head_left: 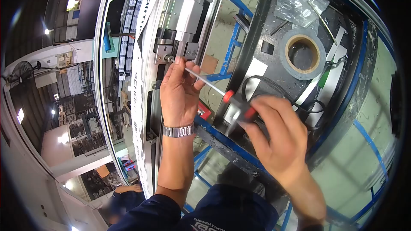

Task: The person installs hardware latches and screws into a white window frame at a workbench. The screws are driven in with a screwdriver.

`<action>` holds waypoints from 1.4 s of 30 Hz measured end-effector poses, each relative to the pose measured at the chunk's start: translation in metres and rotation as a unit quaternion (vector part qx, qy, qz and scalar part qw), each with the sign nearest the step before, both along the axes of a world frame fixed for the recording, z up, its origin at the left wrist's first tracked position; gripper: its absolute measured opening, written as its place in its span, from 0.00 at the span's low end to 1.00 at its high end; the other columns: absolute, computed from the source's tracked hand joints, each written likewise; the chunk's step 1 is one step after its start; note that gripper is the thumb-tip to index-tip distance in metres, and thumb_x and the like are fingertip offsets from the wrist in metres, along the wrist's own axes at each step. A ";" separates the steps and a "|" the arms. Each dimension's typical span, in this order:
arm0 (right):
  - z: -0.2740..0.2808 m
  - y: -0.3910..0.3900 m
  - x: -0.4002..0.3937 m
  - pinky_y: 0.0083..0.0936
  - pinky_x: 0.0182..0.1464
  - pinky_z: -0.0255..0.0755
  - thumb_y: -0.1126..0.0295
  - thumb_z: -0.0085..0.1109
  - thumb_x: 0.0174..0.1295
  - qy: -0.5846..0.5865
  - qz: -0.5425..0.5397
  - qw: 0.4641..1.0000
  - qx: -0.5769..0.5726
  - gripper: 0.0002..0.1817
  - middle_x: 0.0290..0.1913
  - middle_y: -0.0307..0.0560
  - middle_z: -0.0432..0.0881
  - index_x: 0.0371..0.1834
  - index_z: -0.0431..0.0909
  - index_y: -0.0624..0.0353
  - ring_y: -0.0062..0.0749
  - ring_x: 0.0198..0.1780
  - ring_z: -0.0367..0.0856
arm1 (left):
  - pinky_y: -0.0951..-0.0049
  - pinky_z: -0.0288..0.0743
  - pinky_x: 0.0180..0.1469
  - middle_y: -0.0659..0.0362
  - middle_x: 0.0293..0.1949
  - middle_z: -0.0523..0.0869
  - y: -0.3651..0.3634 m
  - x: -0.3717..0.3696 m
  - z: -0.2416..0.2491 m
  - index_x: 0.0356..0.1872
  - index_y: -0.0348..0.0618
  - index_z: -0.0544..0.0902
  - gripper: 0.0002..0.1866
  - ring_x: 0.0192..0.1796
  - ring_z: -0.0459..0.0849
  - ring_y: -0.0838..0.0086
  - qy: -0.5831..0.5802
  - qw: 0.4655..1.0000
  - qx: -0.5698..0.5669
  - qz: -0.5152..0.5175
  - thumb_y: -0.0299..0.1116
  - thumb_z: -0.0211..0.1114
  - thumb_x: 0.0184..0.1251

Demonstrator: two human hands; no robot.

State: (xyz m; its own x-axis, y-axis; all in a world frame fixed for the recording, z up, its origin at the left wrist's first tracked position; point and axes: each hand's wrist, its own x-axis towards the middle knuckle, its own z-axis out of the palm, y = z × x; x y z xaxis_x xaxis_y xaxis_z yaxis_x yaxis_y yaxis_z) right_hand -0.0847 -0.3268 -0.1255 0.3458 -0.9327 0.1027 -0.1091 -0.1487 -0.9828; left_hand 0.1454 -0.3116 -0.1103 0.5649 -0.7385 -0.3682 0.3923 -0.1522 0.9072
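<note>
The screwdriver [214, 86] runs slantwise across the middle of the frame, its thin steel shaft rising from lower right to upper left and its red-and-black handle down at your right hand [278, 134]. Its tip meets a screw [170, 59] on the small grey bracket [162, 54] at the foot of the hinge [184, 15], which is fixed to the upright aluminium frame [147, 102] at upper centre. Your left hand [180, 92] reaches up beside that frame, its grip pinched on the shaft just behind the tip, thumb and fingertips steadying it against the bracket. A metal watch [179, 131] sits on that wrist. Your right hand has its grip clamped on the handle, fingers curled over the black part with the red collar showing just above them.

To the right, in the upper right of the frame, a dark worktop [274, 25] with a blue-edged rim carries a roll of grey tape [303, 54], lying flat. A clear plastic bag [295, 4] lies just above it, and a black cable [274, 87] loops near your right hand. White strips lie at the tape's lower right. Blue metal bars [233, 38] show through the gap between frame and worktop. At the bottom left, well below your hands, another person's arm [126, 188] is partly visible.
</note>
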 end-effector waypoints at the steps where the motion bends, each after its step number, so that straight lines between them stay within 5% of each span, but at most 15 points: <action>1: 0.009 -0.002 0.001 0.24 0.32 0.76 0.69 0.62 0.61 -0.078 0.034 0.973 0.216 0.12 0.34 0.52 0.83 0.40 0.81 0.69 0.36 0.29 0.84 | 0.69 0.87 0.41 0.60 0.36 0.85 -0.001 -0.001 0.001 0.42 0.44 0.79 0.08 0.43 0.86 0.74 -0.002 1.000 -0.011 -0.007 0.37 0.57 0.74; 5: 0.003 -0.006 0.004 0.20 0.31 0.76 0.56 0.56 0.70 -0.251 0.035 0.797 0.548 0.22 0.20 0.47 0.81 0.35 0.82 0.70 0.30 0.24 0.83 | 0.65 0.87 0.45 0.57 0.43 0.85 -0.003 -0.010 0.010 0.48 0.40 0.77 0.11 0.46 0.86 0.72 -0.008 1.000 0.002 0.005 0.36 0.55 0.75; 8: 0.002 0.003 -0.001 0.29 0.37 0.81 0.70 0.67 0.57 -0.037 -0.077 0.980 0.179 0.13 0.41 0.54 0.81 0.42 0.80 0.66 0.41 0.38 0.84 | 0.65 0.88 0.43 0.57 0.42 0.85 -0.002 -0.004 0.004 0.49 0.39 0.76 0.11 0.46 0.86 0.72 0.000 1.000 -0.007 -0.006 0.35 0.55 0.75; 11: 0.000 0.001 -0.004 0.33 0.39 0.81 0.77 0.71 0.50 0.063 -0.023 0.991 -0.115 0.19 0.49 0.55 0.77 0.46 0.78 0.65 0.45 0.44 0.83 | 0.68 0.88 0.39 0.58 0.39 0.85 0.000 -0.002 0.002 0.46 0.40 0.77 0.10 0.43 0.87 0.73 0.010 1.000 -0.008 0.001 0.36 0.57 0.75; 15: 0.001 0.000 -0.001 0.29 0.30 0.78 0.76 0.69 0.55 -0.137 0.076 0.895 0.418 0.14 0.44 0.54 0.79 0.45 0.80 0.64 0.37 0.33 0.84 | 0.76 0.87 0.35 0.63 0.37 0.85 -0.001 -0.005 0.005 0.44 0.44 0.79 0.08 0.41 0.87 0.78 0.001 1.000 0.008 0.014 0.35 0.59 0.73; 17: -0.002 0.002 -0.002 0.27 0.27 0.76 0.75 0.69 0.55 -0.131 0.011 0.919 0.372 0.13 0.44 0.55 0.80 0.44 0.80 0.64 0.35 0.31 0.84 | 0.76 0.86 0.35 0.63 0.36 0.85 -0.003 -0.006 0.005 0.44 0.44 0.79 0.07 0.40 0.87 0.78 -0.008 1.000 0.009 0.012 0.35 0.59 0.73; 22: -0.022 -0.003 0.000 0.26 0.25 0.74 0.75 0.72 0.51 0.116 -0.048 0.951 -0.282 0.17 0.48 0.54 0.80 0.45 0.80 0.66 0.33 0.31 0.83 | 0.70 0.88 0.37 0.59 0.37 0.86 0.001 0.001 0.000 0.44 0.42 0.79 0.09 0.41 0.87 0.75 -0.006 1.000 0.005 0.007 0.36 0.59 0.73; 25: -0.020 -0.002 -0.001 0.26 0.27 0.74 0.63 0.67 0.59 -0.012 0.045 0.999 0.015 0.18 0.38 0.55 0.83 0.43 0.80 0.68 0.35 0.28 0.84 | 0.65 0.88 0.41 0.57 0.40 0.86 0.000 -0.002 0.001 0.46 0.40 0.79 0.10 0.43 0.87 0.72 -0.003 1.000 0.000 0.018 0.35 0.58 0.74; 28: -0.005 -0.006 0.005 0.24 0.26 0.72 0.54 0.52 0.70 -0.219 0.083 0.809 0.539 0.23 0.18 0.54 0.79 0.38 0.80 0.68 0.35 0.20 0.81 | 0.63 0.87 0.45 0.57 0.42 0.86 -0.004 -0.010 0.007 0.48 0.39 0.78 0.10 0.46 0.87 0.71 -0.007 1.000 0.000 0.023 0.34 0.58 0.74; 31: -0.010 0.004 -0.001 0.26 0.25 0.71 0.62 0.56 0.68 -0.052 0.026 0.948 0.312 0.14 0.28 0.55 0.82 0.41 0.80 0.65 0.34 0.23 0.82 | 0.63 0.87 0.47 0.57 0.43 0.86 -0.002 -0.006 0.004 0.49 0.38 0.77 0.11 0.47 0.87 0.70 -0.014 1.000 0.004 0.013 0.34 0.57 0.74; 33: -0.014 0.000 -0.006 0.34 0.34 0.73 0.78 0.68 0.49 0.159 -0.112 0.970 -0.148 0.22 0.43 0.51 0.79 0.50 0.76 0.60 0.43 0.37 0.82 | 0.63 0.87 0.47 0.57 0.44 0.86 -0.002 0.000 0.003 0.48 0.38 0.77 0.10 0.48 0.87 0.70 -0.005 1.000 -0.008 0.008 0.34 0.56 0.75; 36: -0.014 -0.002 -0.002 0.30 0.31 0.74 0.66 0.70 0.53 0.112 -0.006 0.981 -0.157 0.16 0.35 0.52 0.81 0.40 0.79 0.64 0.43 0.33 0.82 | 0.64 0.86 0.48 0.54 0.47 0.85 -0.001 -0.001 0.002 0.51 0.37 0.76 0.12 0.49 0.86 0.66 0.037 0.999 -0.031 0.007 0.34 0.56 0.75; 39: -0.006 -0.008 0.006 0.26 0.24 0.73 0.51 0.59 0.65 -0.265 0.084 0.779 0.562 0.25 0.25 0.51 0.80 0.31 0.80 0.69 0.35 0.24 0.82 | 0.64 0.85 0.50 0.51 0.51 0.83 0.000 -0.035 0.009 0.55 0.36 0.74 0.14 0.53 0.84 0.62 0.023 0.999 -0.013 -0.018 0.33 0.56 0.75; 41: -0.004 -0.002 0.009 0.27 0.23 0.74 0.49 0.52 0.70 -0.236 0.063 0.803 0.543 0.28 0.19 0.50 0.77 0.30 0.80 0.69 0.35 0.19 0.80 | 0.62 0.84 0.53 0.47 0.52 0.81 0.010 -0.043 0.007 0.56 0.34 0.72 0.14 0.55 0.83 0.57 0.058 0.997 0.015 -0.056 0.29 0.55 0.74; 42: -0.003 0.006 0.007 0.29 0.25 0.74 0.55 0.54 0.69 -0.079 0.006 0.946 0.316 0.21 0.22 0.51 0.78 0.34 0.80 0.66 0.39 0.22 0.80 | 0.62 0.84 0.53 0.47 0.51 0.81 0.013 -0.042 0.008 0.55 0.34 0.72 0.14 0.55 0.83 0.58 0.064 0.996 0.013 -0.058 0.29 0.55 0.74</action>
State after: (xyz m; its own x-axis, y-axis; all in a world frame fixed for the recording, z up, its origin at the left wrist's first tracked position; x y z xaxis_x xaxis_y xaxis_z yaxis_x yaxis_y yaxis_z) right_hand -0.0778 -0.3207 -0.1288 0.3835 -0.8215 -0.4220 0.0450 0.4730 -0.8799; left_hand 0.1032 -0.2991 -0.1019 0.4241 -0.7847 -0.4522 0.4832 -0.2262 0.8458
